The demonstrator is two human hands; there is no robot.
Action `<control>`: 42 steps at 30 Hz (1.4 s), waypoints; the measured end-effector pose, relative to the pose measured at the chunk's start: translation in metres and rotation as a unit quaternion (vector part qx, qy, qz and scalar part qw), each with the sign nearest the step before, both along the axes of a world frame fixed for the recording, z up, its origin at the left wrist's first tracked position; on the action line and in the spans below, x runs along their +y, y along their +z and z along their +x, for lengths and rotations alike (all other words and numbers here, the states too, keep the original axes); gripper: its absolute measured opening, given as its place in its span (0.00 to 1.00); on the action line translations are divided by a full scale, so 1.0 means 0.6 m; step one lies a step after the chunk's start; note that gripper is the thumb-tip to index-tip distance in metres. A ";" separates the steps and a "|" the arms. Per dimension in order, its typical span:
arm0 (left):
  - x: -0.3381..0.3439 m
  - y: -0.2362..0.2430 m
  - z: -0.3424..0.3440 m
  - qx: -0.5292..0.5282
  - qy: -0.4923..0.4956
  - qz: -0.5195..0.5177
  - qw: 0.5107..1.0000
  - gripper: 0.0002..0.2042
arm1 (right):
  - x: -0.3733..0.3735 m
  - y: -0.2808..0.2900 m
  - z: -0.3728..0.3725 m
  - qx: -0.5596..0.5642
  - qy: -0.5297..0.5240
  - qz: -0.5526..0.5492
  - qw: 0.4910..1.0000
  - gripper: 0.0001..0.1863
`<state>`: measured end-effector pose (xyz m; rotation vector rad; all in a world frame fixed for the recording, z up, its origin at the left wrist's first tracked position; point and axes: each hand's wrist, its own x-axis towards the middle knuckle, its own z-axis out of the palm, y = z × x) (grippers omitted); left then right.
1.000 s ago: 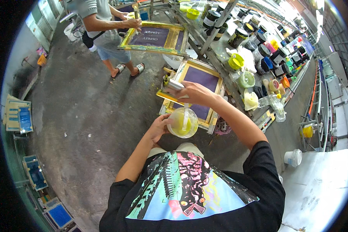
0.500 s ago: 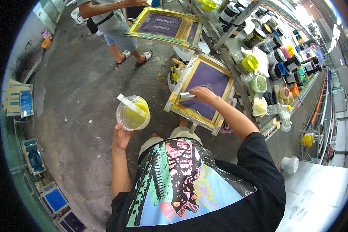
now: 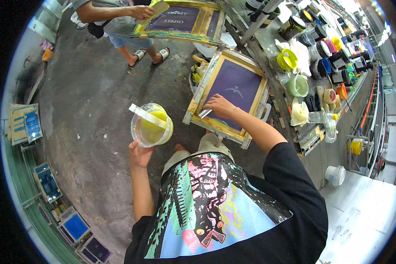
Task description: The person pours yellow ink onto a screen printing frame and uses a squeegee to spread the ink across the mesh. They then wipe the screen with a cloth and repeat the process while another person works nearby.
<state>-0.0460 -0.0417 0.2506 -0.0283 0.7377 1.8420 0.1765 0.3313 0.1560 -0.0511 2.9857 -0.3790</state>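
My left hand is wrapped round a clear plastic tub of yellow-green ink. A flat white stick lies across the tub's mouth and leans into the ink. Over the near-left part of a screen printing frame, my right hand grips a squeegee with a metallic-looking edge. The frame has purple mesh with a small pale arched design, and yellow ink lies along its near end. My fingers hide part of the squeegee.
Ahead, a person's hand holds a yellowish squeegee at another screen. To the right, a cluttered bench carries ink jars, a yellow tub and a green tub. Framed screens lean along the left wall.
My right hand has shifted slightly left and nearer along the screen, and the squeegee has tilted, uncovering the mesh design. The other person's squeegee has come into fuller view. The tub stays held.
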 end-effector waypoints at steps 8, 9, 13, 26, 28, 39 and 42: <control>0.083 0.028 0.034 0.105 -0.055 0.074 0.990 0.62 | 0.009 0.007 0.042 -0.010 0.001 -0.007 1.000 0.21; 0.093 0.034 0.035 0.125 -0.055 0.071 0.988 0.61 | 0.012 0.010 0.063 -0.024 0.000 -0.007 1.000 0.21; 0.116 0.043 0.041 0.175 -0.060 0.020 0.983 0.58 | 0.002 0.011 0.152 -0.007 -0.043 0.007 0.999 0.20; 0.154 0.010 0.068 0.259 -0.075 -0.027 0.963 0.52 | -0.134 -0.001 0.207 -0.033 -0.319 0.037 0.947 0.17; 0.152 -0.021 0.075 0.271 -0.081 -0.046 0.958 0.52 | -0.147 -0.011 0.190 -0.021 -0.356 0.034 0.934 0.15; 0.156 -0.118 0.116 0.302 -0.132 -0.105 0.938 0.47 | -0.071 -0.005 0.131 -0.167 -0.437 -0.075 0.880 0.17; 0.156 -0.120 0.119 0.303 -0.140 -0.131 0.933 0.48 | 0.001 -0.044 0.125 -0.226 -0.392 -0.136 0.881 0.24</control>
